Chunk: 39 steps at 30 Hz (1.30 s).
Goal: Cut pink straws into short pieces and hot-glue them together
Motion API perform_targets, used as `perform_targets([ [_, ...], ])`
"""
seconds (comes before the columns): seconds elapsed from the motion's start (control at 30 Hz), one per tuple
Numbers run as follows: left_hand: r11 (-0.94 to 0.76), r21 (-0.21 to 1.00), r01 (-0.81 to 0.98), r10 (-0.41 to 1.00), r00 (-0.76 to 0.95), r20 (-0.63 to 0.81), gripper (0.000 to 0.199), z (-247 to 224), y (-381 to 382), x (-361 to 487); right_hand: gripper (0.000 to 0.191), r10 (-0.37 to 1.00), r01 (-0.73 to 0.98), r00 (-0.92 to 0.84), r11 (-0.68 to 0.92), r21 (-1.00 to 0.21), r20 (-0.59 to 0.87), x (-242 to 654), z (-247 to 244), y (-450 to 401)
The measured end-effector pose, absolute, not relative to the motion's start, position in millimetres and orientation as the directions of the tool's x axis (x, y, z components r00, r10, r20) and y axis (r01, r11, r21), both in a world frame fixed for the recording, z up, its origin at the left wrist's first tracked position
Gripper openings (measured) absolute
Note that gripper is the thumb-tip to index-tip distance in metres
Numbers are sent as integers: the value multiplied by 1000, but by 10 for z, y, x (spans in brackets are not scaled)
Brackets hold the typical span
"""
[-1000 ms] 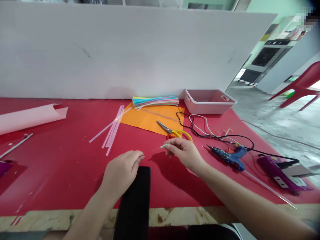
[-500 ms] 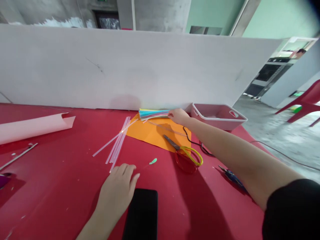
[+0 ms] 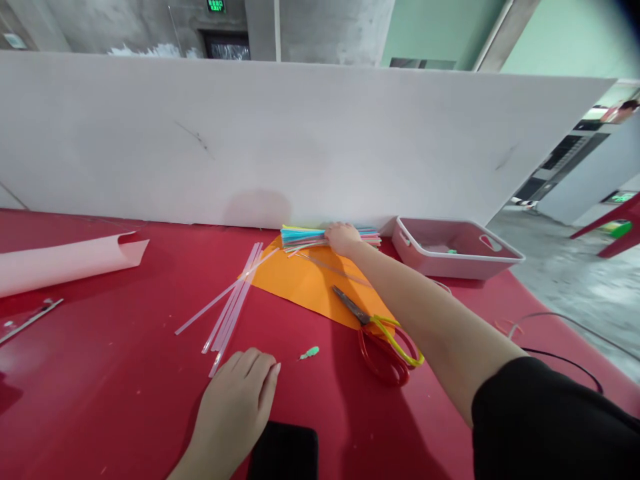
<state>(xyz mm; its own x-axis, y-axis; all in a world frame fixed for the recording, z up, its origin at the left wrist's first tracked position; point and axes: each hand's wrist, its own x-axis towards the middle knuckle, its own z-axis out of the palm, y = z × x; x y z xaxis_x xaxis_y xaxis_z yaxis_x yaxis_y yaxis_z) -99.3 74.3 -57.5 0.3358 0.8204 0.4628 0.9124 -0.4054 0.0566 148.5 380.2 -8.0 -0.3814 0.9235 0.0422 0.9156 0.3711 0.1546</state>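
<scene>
My right hand (image 3: 343,238) reaches across to the back of the table and grips the middle of a bundle of thin coloured strips (image 3: 303,237), blue, pink, yellow and white. Its fingertips are partly hidden. The bundle lies on an orange sheet (image 3: 300,283) against the white panel. My left hand (image 3: 237,397) rests palm down at the front, fingers loosely bent and nothing visible in it. Just beyond its fingers lie several translucent glue sticks (image 3: 233,307). Scissors (image 3: 377,333) with red and yellow handles lie below my right forearm, partly on the orange sheet.
A pink basket (image 3: 460,267) stands at the back right. A small green-handled item (image 3: 310,352) lies in the middle, a black phone-like slab (image 3: 284,453) beside my left wrist. Rolled pink paper (image 3: 70,263) is on the left. A white panel (image 3: 300,147) borders the back; cables (image 3: 565,357) lie right.
My right hand has moved from the bundle's right part to its middle, now flatter over the strips. My left thumb has drawn closer to its fingers. The view has shifted slightly.
</scene>
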Motion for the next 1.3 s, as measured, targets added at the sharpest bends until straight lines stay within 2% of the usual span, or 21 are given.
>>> perform_targets([
  [0.27, -402, 62, 913, 830, 335, 446, 23, -567, 753, -976, 35, 914, 909, -406, 406, 90, -24, 1564, -22, 3916],
  [0.43, -390, 89, 916, 845, 318, 429, 23, -581, 760, -980, 36, 898, 898, -438, 436, 55, 38, 1627, 108, 3868],
  [0.53, -395, 89, 914, 842, 321, 433, 23, -583, 758, -980, 36, 902, 904, -427, 423, 58, 68, 1655, 142, 3793],
  [0.8, -400, 69, 914, 834, 332, 440, 21, -617, 779, -990, 34, 949, 944, -316, 312, 111, 18, 1580, 58, 3746],
  [1.0, -396, 73, 915, 839, 328, 435, 22, -622, 778, -999, 36, 946, 939, -322, 323, 117, -22, 1483, 41, 3797],
  [1.17, -387, 97, 917, 855, 318, 409, 21, -626, 783, -995, 36, 949, 948, -314, 315, 53, -30, 1461, 57, 3750],
  [1.3, -367, 185, 912, 871, 267, 413, 23, -612, 769, -986, 36, 938, 934, -348, 346, -92, -2, 1535, 230, 3668],
])
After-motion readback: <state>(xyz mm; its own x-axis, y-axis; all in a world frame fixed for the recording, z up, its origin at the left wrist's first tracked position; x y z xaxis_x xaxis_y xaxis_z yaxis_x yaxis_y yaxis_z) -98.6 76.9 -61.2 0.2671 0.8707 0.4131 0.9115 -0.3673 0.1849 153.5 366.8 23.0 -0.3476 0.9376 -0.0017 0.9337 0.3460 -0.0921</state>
